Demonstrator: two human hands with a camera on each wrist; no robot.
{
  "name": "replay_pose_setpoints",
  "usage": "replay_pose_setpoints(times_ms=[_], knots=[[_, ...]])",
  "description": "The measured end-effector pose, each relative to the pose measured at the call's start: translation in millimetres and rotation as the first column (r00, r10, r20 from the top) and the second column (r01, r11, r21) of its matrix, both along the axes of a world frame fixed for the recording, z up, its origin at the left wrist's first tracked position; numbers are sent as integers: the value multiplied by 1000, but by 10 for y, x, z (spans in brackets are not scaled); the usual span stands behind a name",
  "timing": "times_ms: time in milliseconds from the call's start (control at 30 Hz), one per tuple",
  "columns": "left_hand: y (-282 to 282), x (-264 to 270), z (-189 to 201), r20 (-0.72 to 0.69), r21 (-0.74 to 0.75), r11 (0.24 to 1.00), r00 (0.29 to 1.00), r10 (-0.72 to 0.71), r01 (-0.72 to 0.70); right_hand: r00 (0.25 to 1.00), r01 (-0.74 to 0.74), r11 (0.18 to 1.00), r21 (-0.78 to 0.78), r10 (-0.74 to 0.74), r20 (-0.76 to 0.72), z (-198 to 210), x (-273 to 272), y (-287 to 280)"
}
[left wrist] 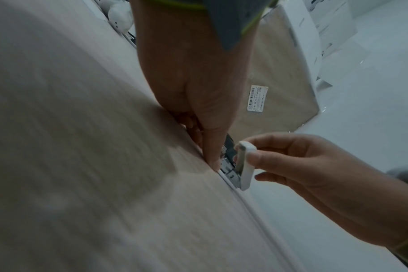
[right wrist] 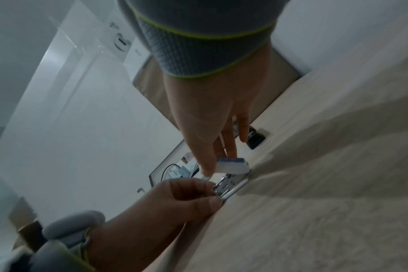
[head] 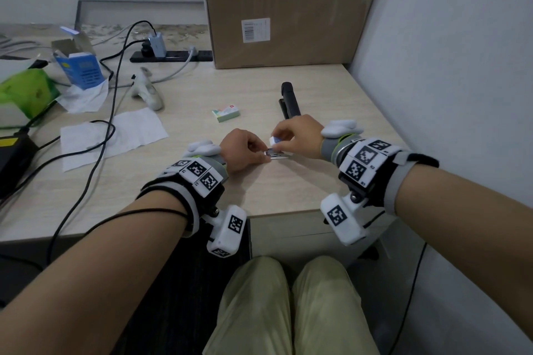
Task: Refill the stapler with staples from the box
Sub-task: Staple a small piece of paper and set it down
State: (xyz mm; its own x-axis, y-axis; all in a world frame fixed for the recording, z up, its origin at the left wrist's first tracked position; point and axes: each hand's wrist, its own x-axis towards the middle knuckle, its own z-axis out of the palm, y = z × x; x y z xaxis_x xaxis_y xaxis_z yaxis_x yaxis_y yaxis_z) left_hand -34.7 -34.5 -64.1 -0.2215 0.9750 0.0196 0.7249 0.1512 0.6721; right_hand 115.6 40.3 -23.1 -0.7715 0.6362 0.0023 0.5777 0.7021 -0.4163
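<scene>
The small white stapler [head: 277,152] is being worked on right at the front of the worktop [head: 288,187]. Its white top cover [left wrist: 246,163] is pinched between thumb and fingers of the right hand [head: 300,135] and tipped up on its hinge, so the metal staple channel [right wrist: 226,185] is laid bare. The base end is pinched and pressed down onto the worktop by the curled fingers of the left hand [head: 245,149]. Whether any staples are already in the channel can't be made out.

The staple box [head: 226,112], green and white, is lying just beyond the hands, apparently closed, so the refill itself probably hasn't been started. A larger black stapler [head: 290,102] is parked near the right hand.

What could go wrong: the cover looks sprung, so if the pinch slips it could be snapped down on the left fingertips. With both hands taken up, one will need to be freed for the box, and the stapler could be skidded or flipped once the base is let go.

Room-wise, the worktop's front edge is close behind the wrists, the wall is tight on the right, and the big cardboard box [head: 288,8] blocks the back. Open space is left of the box, before the cables [head: 109,112] and tissues [head: 115,135].
</scene>
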Motion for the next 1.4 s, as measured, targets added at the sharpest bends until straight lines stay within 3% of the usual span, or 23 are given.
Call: replay_pose_setpoints(times_ms=[233,567,1033,1400], knots=[[17,-73,4,-72,-35,998,996,-52,49,984,-50,997,57,39,175,85,-162,23],[27,-146,-16,-29,-33,996,996,-82,81,929,-108,988,113,60,366,69,-374,104],[11,-97,4,-28,-39,999,999,-37,36,880,-120,990,75,71,470,147,-397,-37],[23,-31,71,-51,-106,994,999,-15,10,964,-18,998,52,4,266,24,-57,-4]])
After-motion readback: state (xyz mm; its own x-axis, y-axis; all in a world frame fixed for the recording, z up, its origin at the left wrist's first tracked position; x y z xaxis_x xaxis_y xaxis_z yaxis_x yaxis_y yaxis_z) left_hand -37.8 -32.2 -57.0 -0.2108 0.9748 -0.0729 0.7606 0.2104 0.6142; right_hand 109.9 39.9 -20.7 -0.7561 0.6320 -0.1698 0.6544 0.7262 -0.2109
